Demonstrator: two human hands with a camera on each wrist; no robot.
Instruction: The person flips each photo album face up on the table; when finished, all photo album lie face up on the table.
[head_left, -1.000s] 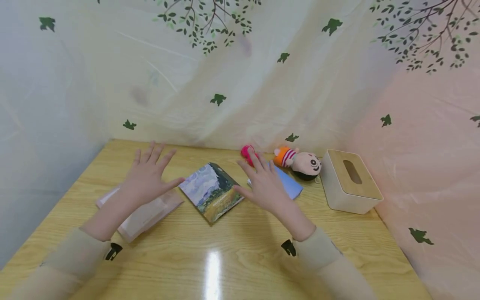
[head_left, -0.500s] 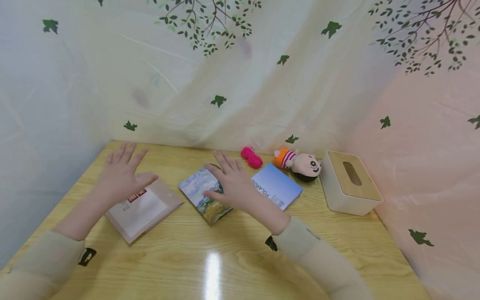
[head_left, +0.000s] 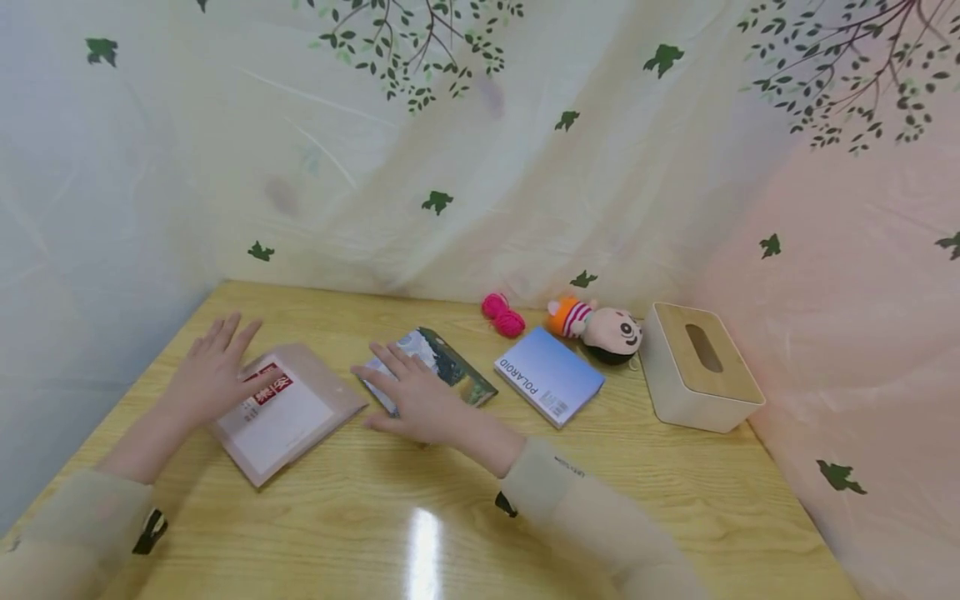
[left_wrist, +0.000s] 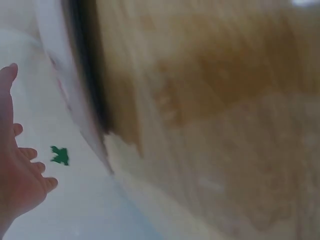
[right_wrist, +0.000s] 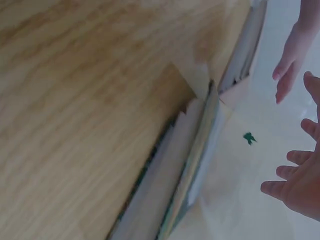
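Swung leftward since the earlier frame, the left hand [head_left: 206, 385] I monitor hovers, fingers apart and empty, over the left packet's edge, a pale-pink rectangular packet [head_left: 300, 417], the right hand [head_left: 423, 404] likewise over a landscape-painted paper book [head_left: 452, 364] centrally, both flat, presumably for stability.

Two hands [head_left: 206, 379] [head_left: 420, 396] seen. On tabletop [head_left: 322, 542] counted: one packet [head_left: 300, 421] toward left edge, one painted book [head_left: 452, 367], one POLAROID item [head_left: 551, 375]; near far edge, two pink balls [head_left: 495, 305] [head_left: 511, 323], one doll [head_left: 603, 327]; by right edge, one tissue box [head_left: 690, 383].
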